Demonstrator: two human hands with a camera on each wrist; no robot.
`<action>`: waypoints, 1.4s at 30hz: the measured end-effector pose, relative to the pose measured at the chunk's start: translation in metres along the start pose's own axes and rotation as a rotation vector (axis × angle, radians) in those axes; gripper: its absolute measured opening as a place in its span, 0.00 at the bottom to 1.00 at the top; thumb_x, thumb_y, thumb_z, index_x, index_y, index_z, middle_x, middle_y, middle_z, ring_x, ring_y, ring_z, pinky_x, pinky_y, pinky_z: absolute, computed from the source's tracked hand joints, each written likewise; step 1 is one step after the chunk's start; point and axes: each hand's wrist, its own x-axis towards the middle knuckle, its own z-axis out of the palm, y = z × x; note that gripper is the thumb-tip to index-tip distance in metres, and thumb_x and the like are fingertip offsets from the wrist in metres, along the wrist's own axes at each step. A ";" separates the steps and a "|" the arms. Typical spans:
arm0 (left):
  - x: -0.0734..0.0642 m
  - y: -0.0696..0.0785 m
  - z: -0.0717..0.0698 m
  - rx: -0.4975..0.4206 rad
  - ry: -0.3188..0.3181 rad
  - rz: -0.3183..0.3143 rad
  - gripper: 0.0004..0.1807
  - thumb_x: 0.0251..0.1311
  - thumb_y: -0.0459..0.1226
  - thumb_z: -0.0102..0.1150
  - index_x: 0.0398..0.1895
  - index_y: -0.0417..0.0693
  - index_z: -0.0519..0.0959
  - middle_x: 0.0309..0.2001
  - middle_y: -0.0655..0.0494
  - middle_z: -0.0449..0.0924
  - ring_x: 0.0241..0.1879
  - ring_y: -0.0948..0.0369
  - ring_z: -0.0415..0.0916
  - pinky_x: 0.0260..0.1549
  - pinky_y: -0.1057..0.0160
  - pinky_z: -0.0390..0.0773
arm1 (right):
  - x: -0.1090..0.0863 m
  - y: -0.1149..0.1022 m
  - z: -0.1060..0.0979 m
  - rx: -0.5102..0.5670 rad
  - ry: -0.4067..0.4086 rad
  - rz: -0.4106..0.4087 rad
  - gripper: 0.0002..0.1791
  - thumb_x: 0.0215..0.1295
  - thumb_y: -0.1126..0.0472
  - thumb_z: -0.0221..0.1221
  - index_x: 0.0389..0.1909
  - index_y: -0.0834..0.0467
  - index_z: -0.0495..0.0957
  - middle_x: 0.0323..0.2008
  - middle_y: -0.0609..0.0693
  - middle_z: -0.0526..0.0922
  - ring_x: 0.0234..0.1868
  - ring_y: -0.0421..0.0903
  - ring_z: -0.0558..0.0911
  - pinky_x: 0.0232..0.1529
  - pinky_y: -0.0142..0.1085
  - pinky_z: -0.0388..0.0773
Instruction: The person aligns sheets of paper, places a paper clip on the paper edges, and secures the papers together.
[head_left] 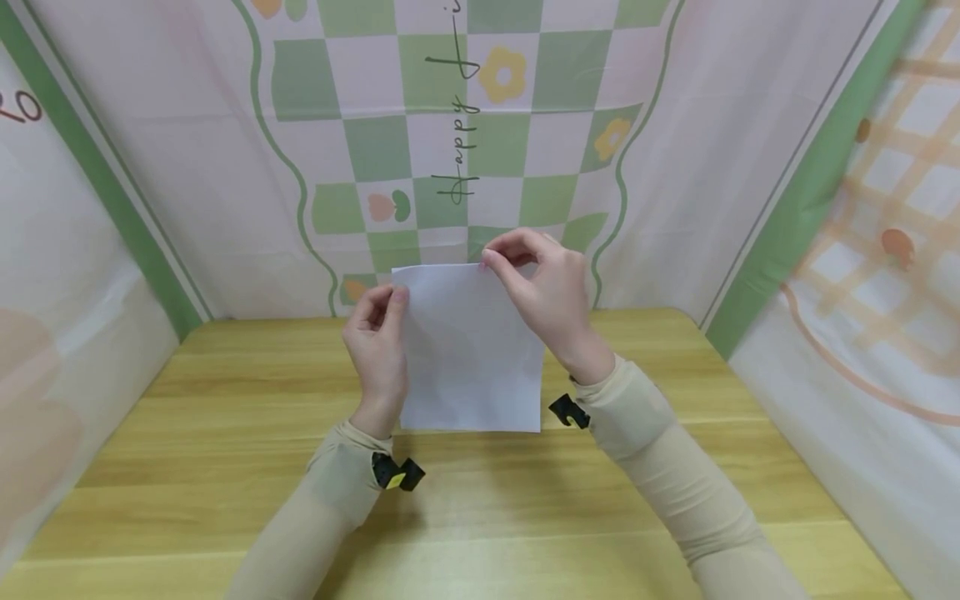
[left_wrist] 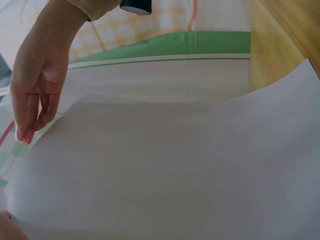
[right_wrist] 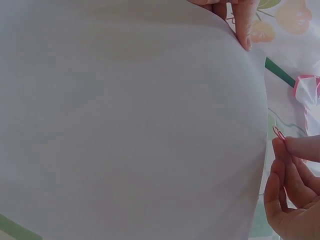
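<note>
Two beige cloth sleeves (head_left: 678, 475) are ending below the grips in the head view, each wrist carrying one black mount (head_left: 568, 412). Left grip (head_left: 378, 346) is pinching one smooth, white, squarish paper sheet (head_left: 472, 350) by its left edge; right grip (head_left: 551, 296) is holding thumb and fingertips together at its top edge. Between both grips, the sheet is hanging above the wood-grained table (head_left: 480, 525).

From the left wrist, the sheet is curving broadly beside the downward-pointing right grip.

From the right wrist, the right grip is pinching one thin, looped red wire clip (right_wrist: 278, 133) just beside the sheet.
</note>
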 end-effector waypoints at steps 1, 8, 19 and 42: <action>0.000 0.000 0.000 0.003 -0.002 0.000 0.12 0.57 0.37 0.64 0.35 0.34 0.79 0.30 0.60 0.77 0.30 0.65 0.70 0.33 0.72 0.71 | 0.001 0.000 0.001 0.003 0.002 0.000 0.07 0.60 0.57 0.64 0.31 0.58 0.83 0.28 0.47 0.85 0.31 0.41 0.81 0.37 0.32 0.77; -0.001 0.000 -0.001 0.030 -0.029 0.008 0.12 0.59 0.40 0.63 0.36 0.38 0.80 0.31 0.60 0.77 0.32 0.64 0.70 0.34 0.71 0.72 | 0.005 -0.002 0.009 0.014 0.012 -0.001 0.08 0.60 0.56 0.64 0.31 0.58 0.83 0.28 0.47 0.85 0.31 0.41 0.80 0.37 0.33 0.76; -0.002 0.002 -0.002 0.021 -0.022 -0.007 0.13 0.60 0.39 0.61 0.38 0.34 0.80 0.32 0.59 0.78 0.33 0.65 0.71 0.35 0.72 0.72 | 0.010 -0.008 0.021 0.042 0.076 -0.059 0.07 0.58 0.57 0.65 0.31 0.58 0.84 0.27 0.47 0.86 0.32 0.42 0.80 0.38 0.35 0.75; -0.003 -0.001 -0.002 0.020 -0.048 0.051 0.15 0.60 0.39 0.62 0.39 0.32 0.79 0.32 0.59 0.77 0.31 0.64 0.70 0.32 0.71 0.70 | 0.011 -0.014 0.036 0.042 0.054 -0.107 0.07 0.60 0.57 0.64 0.33 0.58 0.83 0.29 0.48 0.86 0.34 0.42 0.78 0.41 0.33 0.74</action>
